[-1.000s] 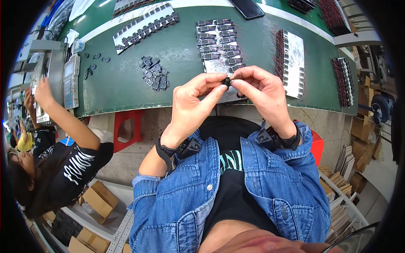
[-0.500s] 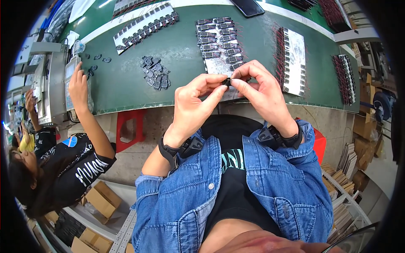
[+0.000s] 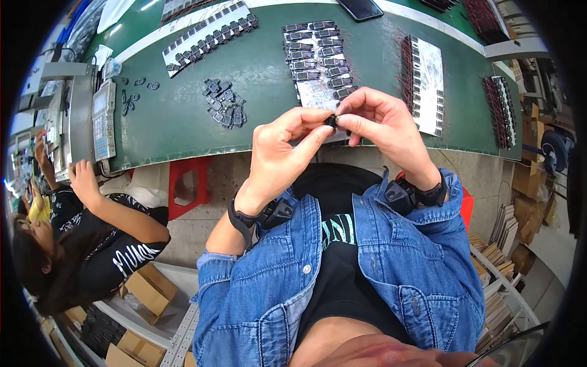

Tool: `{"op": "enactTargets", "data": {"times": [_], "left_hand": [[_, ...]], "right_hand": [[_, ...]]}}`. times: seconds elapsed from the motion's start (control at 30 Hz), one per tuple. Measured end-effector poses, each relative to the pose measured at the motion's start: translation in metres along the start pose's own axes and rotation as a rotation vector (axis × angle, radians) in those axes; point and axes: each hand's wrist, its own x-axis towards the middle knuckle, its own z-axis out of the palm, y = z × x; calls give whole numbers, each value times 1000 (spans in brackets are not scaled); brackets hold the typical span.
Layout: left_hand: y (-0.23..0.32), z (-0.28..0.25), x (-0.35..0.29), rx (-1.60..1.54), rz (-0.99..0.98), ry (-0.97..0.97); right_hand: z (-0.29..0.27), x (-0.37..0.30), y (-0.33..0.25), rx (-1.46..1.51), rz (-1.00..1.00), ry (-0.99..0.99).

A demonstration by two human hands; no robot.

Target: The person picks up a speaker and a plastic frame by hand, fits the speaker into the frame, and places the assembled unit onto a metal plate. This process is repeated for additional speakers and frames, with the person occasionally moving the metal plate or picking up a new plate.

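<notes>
While my left hand (image 3: 276,150) clamps a small, black, blocky piece (image 3: 331,120) between thumb and forefinger, my right hand (image 3: 386,127) pinches its right side, wrist newly swung slightly outward; work stays at the fingertips, near a whitish rectangular board (image 3: 314,94) bearing black, red-wired modules (image 3: 333,62) on the smooth green table (image 3: 162,125).

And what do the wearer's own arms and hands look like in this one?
The left hand and right hand are both ungloved. Each wrist wears a black strap with a chunky dark module: left strap, right strap. Blue denim sleeves cover the upper arms; the left one ends well short of its strap.
</notes>
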Motion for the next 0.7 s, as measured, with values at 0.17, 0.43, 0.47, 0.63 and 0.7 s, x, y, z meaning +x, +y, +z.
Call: {"op": "enactTargets", "data": {"times": [0.17,0.43,0.47,0.63,0.7], "left_hand": [[1,0,0,-105,-45,-16],[5,8,-1,16,22,37],[7,6,-2,16,24,41],[16,-18,-9,-105,-164,-120],[11,-21,-8,-100,-207,-154]], "right_hand": [[-4,4,6,73,-41,-85],[2,3,8,-165,-157,-58],[3,0,7,-166,-159,-62],[6,-13,-6,-90,-1,-180],[6,-14,-8,-76,2,-175]]}}
